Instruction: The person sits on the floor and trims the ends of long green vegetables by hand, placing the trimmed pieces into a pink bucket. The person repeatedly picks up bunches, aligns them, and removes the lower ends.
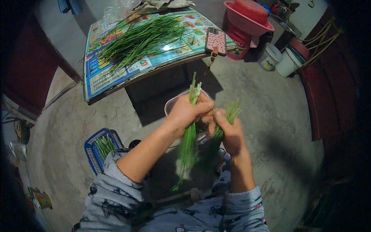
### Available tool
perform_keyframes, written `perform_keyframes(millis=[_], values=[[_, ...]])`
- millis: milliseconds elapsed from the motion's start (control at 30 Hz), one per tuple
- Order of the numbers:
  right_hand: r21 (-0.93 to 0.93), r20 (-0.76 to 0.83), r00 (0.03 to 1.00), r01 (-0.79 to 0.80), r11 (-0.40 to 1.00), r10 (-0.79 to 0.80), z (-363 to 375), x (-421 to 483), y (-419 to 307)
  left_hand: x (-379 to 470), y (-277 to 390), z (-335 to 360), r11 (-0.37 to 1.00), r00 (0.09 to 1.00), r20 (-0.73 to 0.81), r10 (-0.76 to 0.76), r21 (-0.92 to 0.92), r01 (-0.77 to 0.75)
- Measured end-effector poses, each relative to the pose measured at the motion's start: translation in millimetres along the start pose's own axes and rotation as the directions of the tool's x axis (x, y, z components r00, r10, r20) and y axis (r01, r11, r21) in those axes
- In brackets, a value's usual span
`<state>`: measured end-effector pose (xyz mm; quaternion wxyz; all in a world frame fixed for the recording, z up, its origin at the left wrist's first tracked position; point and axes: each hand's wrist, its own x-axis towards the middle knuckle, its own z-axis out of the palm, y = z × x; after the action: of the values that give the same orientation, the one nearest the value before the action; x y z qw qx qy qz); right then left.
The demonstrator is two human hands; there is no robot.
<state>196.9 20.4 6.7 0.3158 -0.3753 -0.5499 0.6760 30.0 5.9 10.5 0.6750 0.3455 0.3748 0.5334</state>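
Both hands meet in front of my lap. My left hand grips a small bunch of long green stalks, likely Chinese chives, with pale cut ends up and the leaves hanging down, blurred. My right hand is closed around another green bunch, its frayed ends sticking up past the thumb. The fingertips of the two hands come together between the bunches, at a thin strand. Partly hidden beneath them is a pink-rimmed basin.
A large pile of chives covers part of the low table, where a phone in a pink case lies. A blue plastic basket with cut greens stands at my left. Red basins and lidded buckets stand back right.
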Motion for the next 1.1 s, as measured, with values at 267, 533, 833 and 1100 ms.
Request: perform_keyframes(millis=[267, 533, 833, 1100], values=[[0.089, -0.517, 0.827, 0.306, 0.948, -0.218, -27, 9, 4, 6, 8, -17, 0.988, 0.956, -0.257, 0.143, 0.099, -0.121], [-0.308, -0.336, 0.905, 0.158, 0.938, -0.263, -11, 0, 0, 3, 9, -11, 0.989, 0.967, -0.227, 0.116, 0.12, -0.091], [-0.251, -0.221, 0.943, 0.19, 0.949, -0.248, 3, 1, 6, 5, 1, -5, 0.995, 0.984, -0.165, 0.059, 0.085, -0.046], [-0.2, -0.264, 0.939, 0.168, 0.965, -0.218, 2, -1, 4, 9, -12, -9, 0.949, 0.987, -0.023, 0.157, 0.281, -0.144]])
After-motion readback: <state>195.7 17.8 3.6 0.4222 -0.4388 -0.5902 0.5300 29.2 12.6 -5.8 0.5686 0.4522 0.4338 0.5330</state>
